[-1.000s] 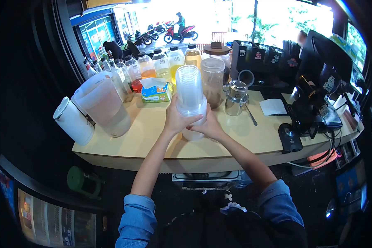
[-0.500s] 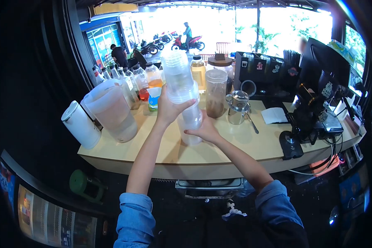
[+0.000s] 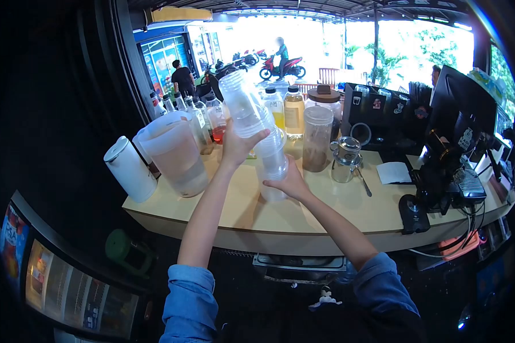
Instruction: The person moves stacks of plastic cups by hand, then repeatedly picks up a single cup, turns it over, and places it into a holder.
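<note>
Both my hands are on a tall stack of clear plastic cups (image 3: 247,108) above the wooden counter (image 3: 223,208). My left hand (image 3: 237,144) is wrapped round the upper part, thumb across the front. Lower down, my right hand (image 3: 292,182) grips the bottom section from the right side. The stack leans to the left at its top, and its lower end overlaps the counter near the front edge. Behind it stand a bottle of amber liquid (image 3: 294,111) and a tall canister of brown powder (image 3: 316,140).
On the left are a translucent pitcher (image 3: 174,154), a white jug (image 3: 130,170) and several bottles (image 3: 200,123). To the right stand a glass with a metal filter (image 3: 346,157), a spoon (image 3: 364,183), a white paper (image 3: 393,172) and a black espresso machine (image 3: 449,166). A green stool (image 3: 129,251) is below.
The view has turned a little left, so the counter items appear farther right. The cup stack tilts more to the left now, with both hands still gripping it.
</note>
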Motion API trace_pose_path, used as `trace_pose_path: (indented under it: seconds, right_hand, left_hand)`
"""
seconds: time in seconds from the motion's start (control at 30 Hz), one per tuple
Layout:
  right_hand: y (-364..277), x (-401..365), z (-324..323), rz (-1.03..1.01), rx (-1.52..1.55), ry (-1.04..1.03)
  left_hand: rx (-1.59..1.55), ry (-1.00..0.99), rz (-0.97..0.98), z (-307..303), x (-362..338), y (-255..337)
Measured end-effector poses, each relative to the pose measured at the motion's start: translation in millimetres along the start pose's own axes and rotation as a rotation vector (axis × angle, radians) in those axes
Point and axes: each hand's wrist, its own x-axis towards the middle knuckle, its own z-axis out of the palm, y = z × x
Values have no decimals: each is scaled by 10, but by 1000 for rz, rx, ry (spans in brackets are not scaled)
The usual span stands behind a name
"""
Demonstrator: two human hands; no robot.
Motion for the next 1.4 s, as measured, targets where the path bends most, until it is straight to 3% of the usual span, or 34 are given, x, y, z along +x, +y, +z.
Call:
trace_pose_path:
  seconds: [0.07, 0.1, 0.17, 0.27, 0.43, 0.6, 0.67, 0.77, 0.8, 0.83, 0.87, 0.9, 0.93, 1.0, 1.03, 1.1, 1.17, 1.23, 1.3, 1.4]
  right_hand:
    - [57, 7, 27, -131, -141, 210]
    - [11, 26, 1, -132, -142, 213]
    - [-215, 80, -101, -359, -223, 365]
    - [-598, 226, -265, -476, -345, 289]
    - [-677, 357, -320, -266, -366, 137]
    - [-343, 303, -268, -168, -275, 29]
    - [-295, 223, -183, -413, -481, 430]
    - [-672, -48, -151, -445, -299, 423]
    - [-810, -180, -82, -397, -119, 217]
    - [-854, -271, 69, -400, -111, 205]
    - [-883, -363, 255, -311, 166, 23]
    - [-907, -437, 388, -207, 441, -160]
    - [-945, -483, 454, -195, 451, -172]
    - [-1009, -519, 558, -26, 640, -281]
    - [-968, -503, 595, -10, 648, -292]
    - [-843, -439, 610, 48, 820, -309]
    - [-783, -395, 569, 98, 793, -296]
    - [-754, -348, 499, 308, 882, -278]
    - [-741, -327, 447, 375, 868, -255]
    - [-742, -350, 395, 396, 844, -303]
  left_hand:
    - [-17, -14, 13, 25, -17, -37]
    - [-53, -32, -18, 33, -28, 9]
    - [-91, -48, -51, 51, -24, 23]
    - [-24, -51, 0, 104, -11, 17]
    - [-68, 142, 48, 104, 39, 131]
    - [-159, 189, 100, -84, -93, 220]
    - [-176, 212, 126, -182, -246, 253]
    - [-193, 229, 152, -284, -644, 326]
    - [-152, 262, 107, -304, -821, 285]
    - [-113, 295, 56, -308, -979, 288]
    - [-102, 304, 50, -284, -1133, 292]
    - [-255, 298, -83, -228, -1284, 352]
    - [-409, 293, -218, -195, -1415, 381]
    - [-328, 280, -194, -198, -1618, 347]
    - [-257, 256, -160, -223, -1727, 314]
    - [-260, 206, -266, -366, -1953, 214]
    - [-277, 85, -385, -507, -2083, 268]
    - [-343, 108, -377, -588, -2131, 351]
    - [-167, 427, -43, -606, -2100, 563]
    - [-39, 259, -57, -691, -2069, 541]
